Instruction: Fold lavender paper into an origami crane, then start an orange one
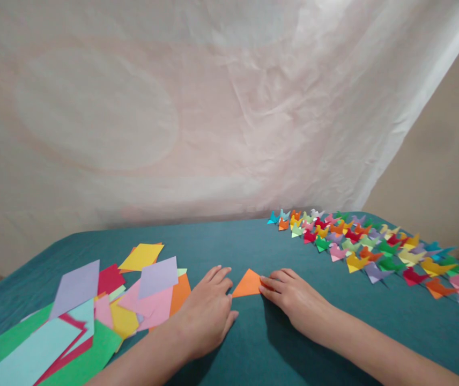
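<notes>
A small orange piece of paper (247, 284), folded into a triangle, lies on the table between my two hands with its peak pointing away from me. My right hand (294, 297) rests its fingertips on the triangle's right corner, covering that corner. Just left of the paper is my left hand (212, 308), its fingers spread and its thumb apart, holding nothing. The left fingertips come close to the left corner of the triangle.
Loose coloured paper sheets (157, 281) overlap in a pile at the left. Rows of small folded paper birds (357, 261) in many colours stand along the right side. A teal cloth (221, 241) covers the table, and a pale curtain (213, 107) hangs behind it.
</notes>
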`<state>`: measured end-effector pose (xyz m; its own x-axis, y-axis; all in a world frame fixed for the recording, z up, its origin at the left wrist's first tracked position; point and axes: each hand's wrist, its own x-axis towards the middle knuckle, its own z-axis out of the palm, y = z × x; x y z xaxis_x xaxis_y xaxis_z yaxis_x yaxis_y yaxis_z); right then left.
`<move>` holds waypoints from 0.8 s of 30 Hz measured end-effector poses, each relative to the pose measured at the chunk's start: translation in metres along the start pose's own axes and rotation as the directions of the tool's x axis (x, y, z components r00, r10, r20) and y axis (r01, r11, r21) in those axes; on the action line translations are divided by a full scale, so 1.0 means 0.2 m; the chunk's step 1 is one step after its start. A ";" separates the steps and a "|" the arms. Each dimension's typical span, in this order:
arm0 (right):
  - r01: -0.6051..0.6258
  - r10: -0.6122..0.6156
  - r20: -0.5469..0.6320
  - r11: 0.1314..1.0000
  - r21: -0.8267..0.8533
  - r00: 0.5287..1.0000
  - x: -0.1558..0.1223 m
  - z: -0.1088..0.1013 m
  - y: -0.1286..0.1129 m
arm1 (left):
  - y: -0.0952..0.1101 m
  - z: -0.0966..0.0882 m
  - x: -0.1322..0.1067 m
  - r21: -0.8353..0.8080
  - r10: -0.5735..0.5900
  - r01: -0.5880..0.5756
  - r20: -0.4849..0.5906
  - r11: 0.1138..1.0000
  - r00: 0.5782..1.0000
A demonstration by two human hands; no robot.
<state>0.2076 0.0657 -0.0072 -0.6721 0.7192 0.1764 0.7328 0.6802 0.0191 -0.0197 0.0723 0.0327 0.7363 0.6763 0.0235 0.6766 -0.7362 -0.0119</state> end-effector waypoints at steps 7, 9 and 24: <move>0.005 -0.005 -0.004 0.998 0.057 1.000 -0.01 -0.02 0.02 | 0.01 0.01 -0.01 0.035 0.040 -0.039 -0.024 0.999 0.999; 0.009 -0.008 -0.010 0.996 0.088 1.000 -0.01 -0.02 0.02 | 0.01 0.01 -0.01 0.026 0.054 -0.053 -0.042 0.998 0.998; -0.061 0.090 -0.154 0.981 0.183 0.984 -0.01 0.06 0.02 | -0.06 0.19 0.06 -0.376 -0.215 0.114 -0.238 0.919 0.947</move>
<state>0.2100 0.0686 -0.0196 -0.5793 0.7468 0.3266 0.7404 0.6497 -0.1724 -0.0178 0.0899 -0.0043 0.5494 0.7930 0.2631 0.7027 -0.6089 0.3680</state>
